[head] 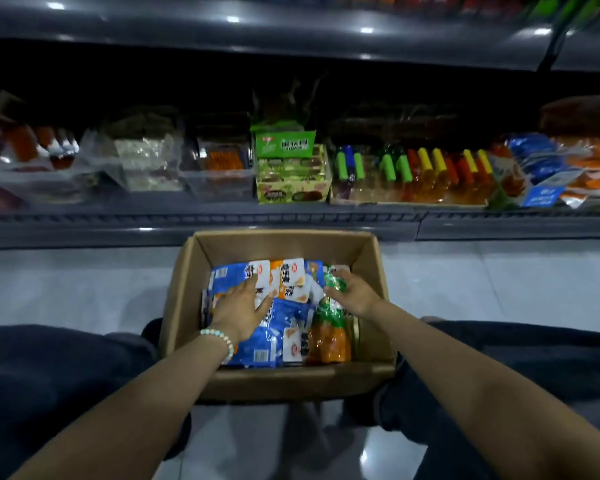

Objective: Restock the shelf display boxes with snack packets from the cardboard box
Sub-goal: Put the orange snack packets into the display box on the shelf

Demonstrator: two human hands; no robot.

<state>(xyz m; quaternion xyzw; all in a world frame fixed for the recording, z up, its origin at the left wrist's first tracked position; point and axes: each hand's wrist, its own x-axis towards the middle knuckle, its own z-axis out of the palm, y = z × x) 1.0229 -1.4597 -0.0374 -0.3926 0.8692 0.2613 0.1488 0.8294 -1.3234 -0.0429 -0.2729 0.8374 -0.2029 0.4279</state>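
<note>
An open cardboard box (pixel 187 289) stands on the floor between my knees, holding several snack packets. Blue-and-white packets (pixel 278 327) fill its left and middle. Green-and-orange packets (pixel 329 334) lie along its right side. My left hand (pixel 241 306), with a bead bracelet at the wrist, rests flat on the blue-and-white packets with its fingers spread. My right hand (pixel 352 292) curls its fingers round a green packet (pixel 336 284) at the box's right. On the low shelf beyond stand display boxes: a blue one (pixel 542 195) at the right and a green one (pixel 291 183) in the middle.
The shelf edge (pixel 291 220) runs just behind the box. Clear plastic bins (pixel 219 181) sit on the shelf's left, and a tray of coloured jelly tubes (pixel 413 171) on its right. An upper shelf (pixel 291 36) overhangs. My knees flank the box on the tiled floor (pixel 84 289).
</note>
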